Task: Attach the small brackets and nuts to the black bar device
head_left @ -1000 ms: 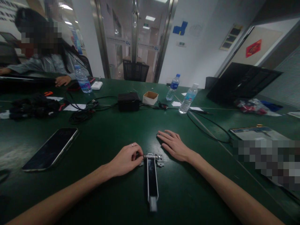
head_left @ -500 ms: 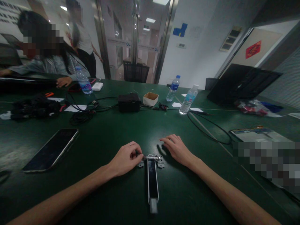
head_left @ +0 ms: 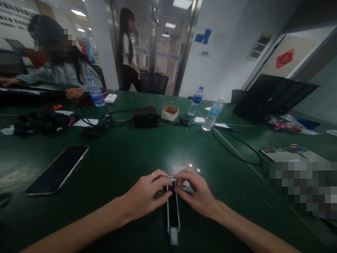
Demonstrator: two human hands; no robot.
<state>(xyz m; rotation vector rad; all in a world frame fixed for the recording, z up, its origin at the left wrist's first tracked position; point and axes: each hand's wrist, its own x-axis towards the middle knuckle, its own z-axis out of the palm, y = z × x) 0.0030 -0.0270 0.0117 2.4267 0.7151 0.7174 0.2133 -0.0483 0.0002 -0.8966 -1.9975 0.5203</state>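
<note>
A metal fitting with a long U-shaped frame [head_left: 178,212] and a light grey tip [head_left: 173,237] lies on the green table in front of me. Its exact kind I cannot make out. My left hand [head_left: 149,189] is closed at the far end of the fitting, thumb and fingers around its crosspiece. From the other side my right hand [head_left: 196,188] pinches the same crosspiece. My fingers cover most of that end and its side plates. Just beyond my right hand lie two small washers [head_left: 190,165].
A phone [head_left: 59,170] lies to my left. Across the table are a black power adapter [head_left: 146,116] with cables, a small open box [head_left: 170,113] and water bottles [head_left: 212,115]. A monitor [head_left: 273,96] stands far right. One person sits at far left; another walks by the glass door.
My right hand has come in from the right onto the crosspiece, uncovering two washers. My left hand has shifted right along it. The person in the background has moved right.
</note>
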